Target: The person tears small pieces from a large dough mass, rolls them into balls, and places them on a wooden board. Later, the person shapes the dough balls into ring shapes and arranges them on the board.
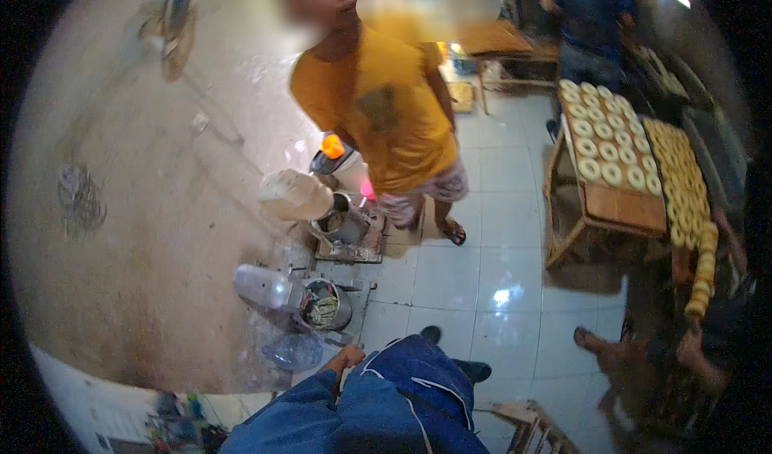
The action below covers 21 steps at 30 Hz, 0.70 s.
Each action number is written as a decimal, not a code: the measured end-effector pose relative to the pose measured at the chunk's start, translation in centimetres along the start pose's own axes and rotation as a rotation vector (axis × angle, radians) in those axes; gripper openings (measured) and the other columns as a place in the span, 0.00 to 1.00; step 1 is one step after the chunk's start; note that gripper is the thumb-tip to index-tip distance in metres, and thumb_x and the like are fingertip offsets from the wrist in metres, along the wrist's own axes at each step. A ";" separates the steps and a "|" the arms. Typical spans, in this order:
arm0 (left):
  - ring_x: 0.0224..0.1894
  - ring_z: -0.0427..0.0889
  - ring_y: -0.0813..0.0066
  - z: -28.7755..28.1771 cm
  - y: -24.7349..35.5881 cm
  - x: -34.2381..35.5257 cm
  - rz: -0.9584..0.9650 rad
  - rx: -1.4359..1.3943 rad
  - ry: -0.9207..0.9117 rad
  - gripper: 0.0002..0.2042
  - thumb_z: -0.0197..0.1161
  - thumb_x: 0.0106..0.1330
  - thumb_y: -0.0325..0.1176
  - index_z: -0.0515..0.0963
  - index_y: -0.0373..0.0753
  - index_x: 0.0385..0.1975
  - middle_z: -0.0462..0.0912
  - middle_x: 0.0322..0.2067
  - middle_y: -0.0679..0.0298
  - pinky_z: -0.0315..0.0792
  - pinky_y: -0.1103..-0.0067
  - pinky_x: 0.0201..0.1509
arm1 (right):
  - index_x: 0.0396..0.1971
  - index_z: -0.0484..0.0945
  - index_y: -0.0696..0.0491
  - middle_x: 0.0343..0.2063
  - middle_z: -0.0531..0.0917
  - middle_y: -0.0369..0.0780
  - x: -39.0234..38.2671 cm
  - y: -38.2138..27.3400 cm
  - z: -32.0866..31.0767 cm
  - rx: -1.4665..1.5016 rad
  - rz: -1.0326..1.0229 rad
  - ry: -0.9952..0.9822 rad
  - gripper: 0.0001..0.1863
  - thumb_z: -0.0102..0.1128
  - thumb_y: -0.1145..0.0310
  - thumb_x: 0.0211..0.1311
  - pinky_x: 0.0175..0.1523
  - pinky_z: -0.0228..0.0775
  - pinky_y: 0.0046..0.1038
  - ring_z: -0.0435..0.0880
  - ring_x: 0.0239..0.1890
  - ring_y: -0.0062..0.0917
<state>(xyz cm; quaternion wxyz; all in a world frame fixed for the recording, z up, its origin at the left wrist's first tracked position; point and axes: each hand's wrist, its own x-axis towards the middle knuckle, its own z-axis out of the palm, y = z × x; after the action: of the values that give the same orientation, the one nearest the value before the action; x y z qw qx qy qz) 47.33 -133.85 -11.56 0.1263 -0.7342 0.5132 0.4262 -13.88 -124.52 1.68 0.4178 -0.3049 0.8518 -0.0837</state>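
Observation:
My left hand point(351, 356) hangs low in front of me beside my blue apron point(418, 382), fingers curled; whether anything is in them is hidden. Nearest to it are a silver mixer point(261, 281) with a metal bowl point(326, 309) holding pale dough or residue and a clear plastic bag or container point(289, 349) on the floor. Behind these stands a second mixer point(289, 197) with a cream head. My right hand is out of view.
A person in yellow point(402, 116) stands ahead; another point(587, 28) stands behind a table point(619, 205) of dough rings. Beside it lies a tray of smaller rings point(675, 172). At right, a co-worker's hand point(691, 345) holds stacked rings point(704, 269). A wall point(121, 293) runs along the left.

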 end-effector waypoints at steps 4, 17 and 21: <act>0.25 0.83 0.67 2.0 -9.8 0.0 0.455 0.259 0.143 0.08 0.62 0.57 0.34 0.86 0.40 0.28 0.85 0.24 0.59 0.78 0.67 0.31 | 0.43 0.81 0.55 0.40 0.84 0.43 1.3 -3.5 2.7 -0.146 -0.071 -0.114 0.14 0.59 0.61 0.64 0.40 0.77 0.31 0.83 0.40 0.31; 0.35 0.85 0.65 -7.0 -35.5 -2.6 -0.149 -1.035 0.979 0.12 0.62 0.72 0.38 0.80 0.34 0.40 0.85 0.32 0.57 0.77 0.70 0.42 | 0.50 0.80 0.59 0.40 0.87 0.45 -7.6 -33.8 37.6 -0.700 -0.673 -0.817 0.26 0.61 0.49 0.70 0.47 0.77 0.36 0.84 0.39 0.33; 0.43 0.83 0.55 -24.2 -42.0 -6.2 -0.021 -0.529 1.464 0.07 0.65 0.67 0.32 0.80 0.36 0.39 0.84 0.38 0.54 0.75 0.63 0.50 | 0.54 0.79 0.59 0.43 0.86 0.43 -15.6 -42.8 47.5 -0.606 -0.724 -1.112 0.25 0.61 0.52 0.72 0.50 0.77 0.34 0.84 0.44 0.30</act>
<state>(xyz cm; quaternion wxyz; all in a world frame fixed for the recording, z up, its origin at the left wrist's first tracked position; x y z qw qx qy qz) 94.76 -126.40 -2.86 -0.4202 -0.8391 0.3403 -0.0598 48.88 -144.26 -1.26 0.6321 -0.6672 0.3452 0.1901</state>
